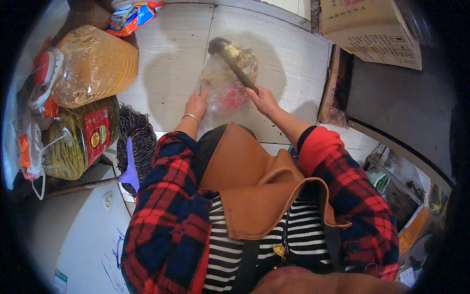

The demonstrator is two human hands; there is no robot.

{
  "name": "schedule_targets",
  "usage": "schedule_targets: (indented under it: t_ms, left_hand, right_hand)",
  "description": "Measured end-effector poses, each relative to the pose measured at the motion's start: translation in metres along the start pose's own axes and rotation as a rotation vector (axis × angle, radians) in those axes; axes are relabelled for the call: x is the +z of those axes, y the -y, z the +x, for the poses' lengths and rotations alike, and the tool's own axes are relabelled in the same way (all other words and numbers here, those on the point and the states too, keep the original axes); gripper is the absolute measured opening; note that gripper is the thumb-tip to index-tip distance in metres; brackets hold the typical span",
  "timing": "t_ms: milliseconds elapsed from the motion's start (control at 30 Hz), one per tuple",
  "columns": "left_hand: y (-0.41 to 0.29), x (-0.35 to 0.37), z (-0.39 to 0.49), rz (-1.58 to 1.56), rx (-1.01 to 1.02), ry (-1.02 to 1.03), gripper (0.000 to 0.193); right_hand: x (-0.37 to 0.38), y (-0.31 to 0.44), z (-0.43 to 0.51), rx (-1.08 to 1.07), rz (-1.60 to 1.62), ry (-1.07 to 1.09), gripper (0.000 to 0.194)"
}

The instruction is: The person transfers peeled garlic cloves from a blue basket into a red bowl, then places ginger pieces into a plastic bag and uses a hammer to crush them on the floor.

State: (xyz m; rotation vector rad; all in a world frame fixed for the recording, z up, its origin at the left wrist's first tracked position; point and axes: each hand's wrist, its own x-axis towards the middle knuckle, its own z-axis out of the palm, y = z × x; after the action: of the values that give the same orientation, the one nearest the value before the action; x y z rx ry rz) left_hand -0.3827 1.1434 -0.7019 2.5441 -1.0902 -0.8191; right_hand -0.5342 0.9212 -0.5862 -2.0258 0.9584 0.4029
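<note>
My right hand (265, 102) grips the wooden handle of a hammer (240, 75). The dark hammer head is at the far left end of the handle and looks blurred. Under and beside it, a clear plastic bag (216, 73) with red print lies on the floor tiles. Pale yellow chunks (232, 50) and brownish pieces show at the bag's far end; what they are I cannot tell. My left hand (196, 104) holds the bag's near left edge, fingers pointing away from me.
At left are a large plastic jug (95, 66) of orange-brown contents, a jar (66, 143) of green pickled vegetables and a dark-bristled broom (136, 147). A blue-and-orange packet (134, 18) lies beyond. A cardboard box (371, 33) stands on a dark surface (400, 99) at right.
</note>
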Motion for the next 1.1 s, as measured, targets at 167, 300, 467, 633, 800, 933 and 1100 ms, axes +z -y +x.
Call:
schedule_targets:
  t_ms: [167,300,467,633,800,933,1100]
  left_hand:
    - [0.001,0.0,0.001,-0.018,0.026,-0.01,0.052]
    - [0.0,-0.003,-0.001,-0.024,0.025,0.002,0.052]
    - [-0.001,-0.004,-0.002,-0.002,0.009,0.018,0.053]
    - [0.002,0.0,0.0,-0.01,0.026,-0.007,0.054]
    - [0.001,0.001,-0.001,-0.023,0.023,-0.05,0.053]
    - [-0.002,-0.001,-0.003,-0.06,-0.025,-0.034,0.053]
    - [-0.004,-0.003,-0.005,-0.052,-0.036,-0.019,0.052]
  right_hand:
    - [-0.005,0.016,-0.007,-0.143,0.257,-0.059,0.044]
    - [0.001,-0.007,-0.036,-0.158,0.172,0.001,0.043]
    - [0.015,-0.029,-0.04,-0.05,-0.059,0.015,0.049]
    - [0.013,-0.019,-0.036,-0.058,0.142,-0.025,0.049]
    - [0.015,-0.025,-0.053,-0.219,0.114,-0.009,0.049]
    - [0.023,-0.029,-0.048,-0.072,-0.14,0.004,0.046]
    - [0.018,-0.024,-0.045,-0.097,0.059,0.001,0.046]
